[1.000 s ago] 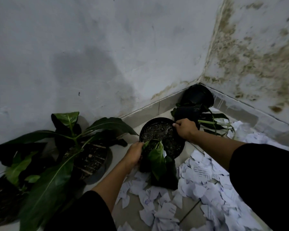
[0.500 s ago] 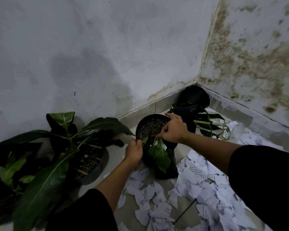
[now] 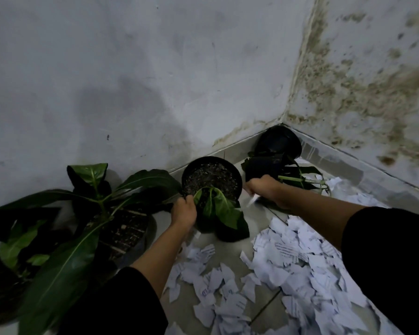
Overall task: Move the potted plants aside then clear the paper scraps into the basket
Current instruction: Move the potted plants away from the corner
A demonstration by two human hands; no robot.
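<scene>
Stained wall corner [image 3: 286,117]; black pot [image 3: 212,176] of dark soil, drooping green leaves, left hand [image 3: 184,210] gripping near rim; right hand [image 3: 264,189] blurred, grip unclear; torn white paper scraps [image 3: 300,257] on floor.

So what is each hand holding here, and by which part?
The left hand grips the middle black pot by its near-left rim. The right hand is blurred beside that pot; what it holds cannot be told.

Two pale plaster walls [image 3: 155,68] met in a far right corner, the right one blotched with brown mould stains [image 3: 373,97]; dim light fell on the grey tiled floor [image 3: 269,308].
</scene>
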